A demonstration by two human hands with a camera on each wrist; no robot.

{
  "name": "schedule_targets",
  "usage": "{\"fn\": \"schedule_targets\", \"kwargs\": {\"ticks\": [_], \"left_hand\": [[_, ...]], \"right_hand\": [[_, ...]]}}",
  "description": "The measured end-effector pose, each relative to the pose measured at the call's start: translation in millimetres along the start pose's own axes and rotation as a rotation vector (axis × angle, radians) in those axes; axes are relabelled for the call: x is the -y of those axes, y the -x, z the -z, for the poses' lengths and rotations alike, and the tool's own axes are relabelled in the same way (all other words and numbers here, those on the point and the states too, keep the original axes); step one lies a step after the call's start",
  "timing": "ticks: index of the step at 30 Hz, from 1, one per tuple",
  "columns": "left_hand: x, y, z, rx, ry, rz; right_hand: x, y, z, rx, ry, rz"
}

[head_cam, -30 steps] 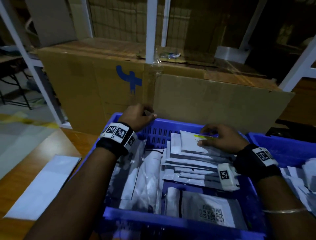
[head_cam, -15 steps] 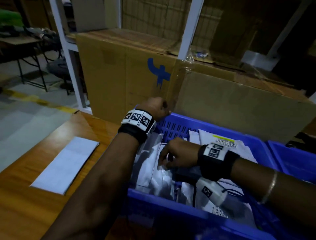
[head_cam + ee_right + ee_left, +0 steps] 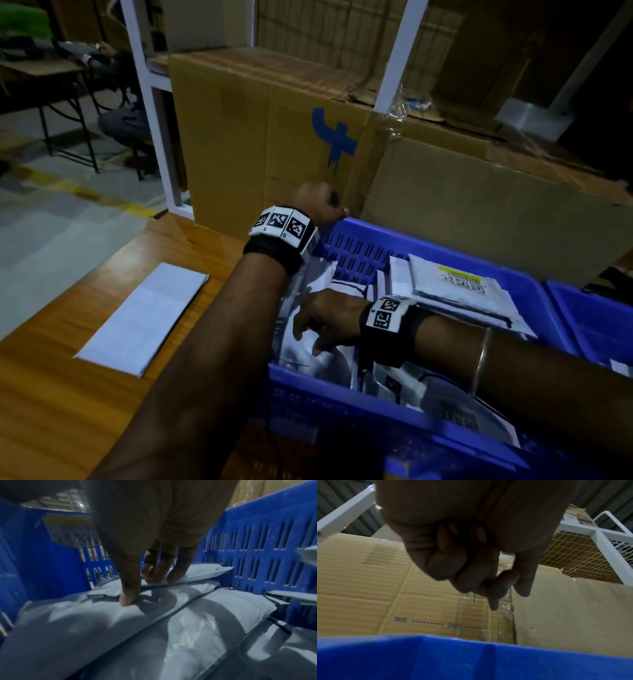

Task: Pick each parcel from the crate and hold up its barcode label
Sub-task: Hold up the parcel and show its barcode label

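Observation:
A blue slotted crate point(image 3: 428, 246) holds several grey-white parcels. One parcel with a yellow-striped barcode label point(image 3: 455, 284) lies face up on a stack at the far right. My right hand point(image 3: 318, 325) reaches across to the left side of the crate. In the right wrist view its fingers point(image 3: 178, 573) are straight, the thumb presses a grey parcel point(image 3: 102, 622) and the fingertips touch a thinner parcel point(image 3: 205, 572) behind it. My left hand point(image 3: 320, 205) hovers at the crate's far left corner, fingers curled point(image 3: 488, 581) with nothing in them, just above the blue rim point(image 3: 471, 655).
A big cardboard box point(image 3: 260, 137) stands right behind the crate, with white rack posts point(image 3: 397, 58) above it. A white sheet point(image 3: 144, 318) lies on the wooden table left of the crate. A second blue crate point(image 3: 589, 318) sits at the right. A seated person point(image 3: 116, 113) is far left.
My right hand left the labelled stack at the right and crossed to the grey parcels at the left of the crate. The left hand stayed at the far corner.

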State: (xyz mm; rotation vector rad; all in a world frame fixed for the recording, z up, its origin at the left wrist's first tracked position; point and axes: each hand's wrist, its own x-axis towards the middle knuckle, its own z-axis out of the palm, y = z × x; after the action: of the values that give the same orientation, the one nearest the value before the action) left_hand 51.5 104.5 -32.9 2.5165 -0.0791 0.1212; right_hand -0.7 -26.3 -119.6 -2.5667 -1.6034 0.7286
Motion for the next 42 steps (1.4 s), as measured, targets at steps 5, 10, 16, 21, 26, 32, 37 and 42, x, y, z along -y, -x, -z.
{"fn": "schedule_targets", "kwargs": {"ticks": [5,10,16,21,26,32,37,42], "left_hand": [[1,0,2,-0.008,0.009,-0.003],[1,-1,3,-0.037,0.033,-0.003],[-4,1,5,-0.035,0.055,-0.059],[0,0,7,-0.066,0.060,-0.068],[0,3,9,-0.090,0.088,-0.057],[6,-4,6,-0.130,0.181,-0.096],[-2,-1,-1,-0.136,0.502,-0.156],[-21,6,0,-0.063,0.639,-0.128]], "right_hand": [[-7,8,3,-0.099,-0.020,0.025],[-19,27,21,-0.285,-0.030,0.075],[-33,53,47,-0.394,-0.007,0.039],[-45,74,69,-0.517,-0.091,-0.043],[-53,93,91,-0.680,-0.190,-0.089],[-59,108,109,-0.955,-0.507,-0.183],[-63,108,113,-1.126,-0.640,-0.265],[-59,104,120,-1.217,-0.673,-0.298]]}}
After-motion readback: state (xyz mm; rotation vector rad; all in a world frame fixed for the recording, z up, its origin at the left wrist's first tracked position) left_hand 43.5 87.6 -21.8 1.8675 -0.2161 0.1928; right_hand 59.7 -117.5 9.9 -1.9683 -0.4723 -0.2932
